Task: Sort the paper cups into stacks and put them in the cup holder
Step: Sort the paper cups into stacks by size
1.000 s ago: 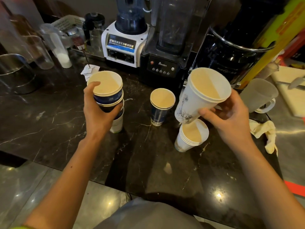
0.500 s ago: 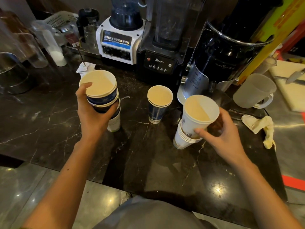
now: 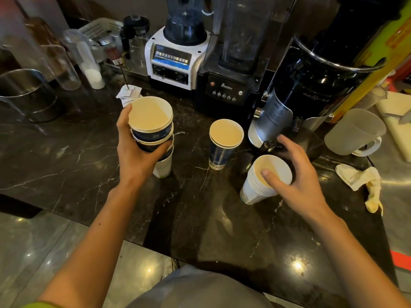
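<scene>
— What have your hands got?

— My left hand is wrapped around a stack of blue-printed paper cups, thumb on one side, fingers curled round the other, lifted just above a white cup standing on the black marble counter. My right hand is spread over the white cup stack, thumb resting on the top rim, the other fingers fanned out past the far side and not closed.

— And the rest of the cups?

— One tall blue cup stands alone at about ten o'clock from the white stack, between my hands. I see no cup holder from here.

— How will they handle?

— Light and thin-walled, I'd judge. Squeeze too hard and the wall buckles, and nested ones can wedge. The white stack leans, so it may tip. I'd take it around the side just under the rolled rims, where the paper is stiffest, not by the lip.

— Anything nearby to mind?

— The coffee grinder at twelve o'clock of my right hand, and a frosted jug at two.
</scene>
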Motion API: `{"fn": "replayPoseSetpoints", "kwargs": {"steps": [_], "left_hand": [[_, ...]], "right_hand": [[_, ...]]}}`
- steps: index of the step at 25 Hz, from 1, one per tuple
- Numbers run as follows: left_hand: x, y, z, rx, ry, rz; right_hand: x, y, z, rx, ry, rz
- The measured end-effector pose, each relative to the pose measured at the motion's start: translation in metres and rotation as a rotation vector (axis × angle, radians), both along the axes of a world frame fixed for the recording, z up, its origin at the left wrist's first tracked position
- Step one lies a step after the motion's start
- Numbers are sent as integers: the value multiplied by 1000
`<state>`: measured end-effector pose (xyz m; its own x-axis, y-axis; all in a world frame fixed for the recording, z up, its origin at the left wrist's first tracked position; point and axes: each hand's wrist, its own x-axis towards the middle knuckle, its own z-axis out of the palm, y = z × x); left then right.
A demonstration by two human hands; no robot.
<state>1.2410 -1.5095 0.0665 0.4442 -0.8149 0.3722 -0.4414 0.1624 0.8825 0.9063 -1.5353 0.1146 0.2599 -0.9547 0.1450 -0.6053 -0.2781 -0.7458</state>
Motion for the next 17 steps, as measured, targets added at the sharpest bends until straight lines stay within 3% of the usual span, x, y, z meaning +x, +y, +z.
{"fn": "replayPoseSetpoints", "kwargs": {"steps": [3,9,17], "left_hand": [[2,4,4,60,73,-44],[-10,13,10,77,104,-218],[-17,16,6,75,220,-241]], "right_hand": [[57,-3,15,-143,-54,199],[155,-30,34,-311,77,611],[168,-30,26,-445,99,624]]}}
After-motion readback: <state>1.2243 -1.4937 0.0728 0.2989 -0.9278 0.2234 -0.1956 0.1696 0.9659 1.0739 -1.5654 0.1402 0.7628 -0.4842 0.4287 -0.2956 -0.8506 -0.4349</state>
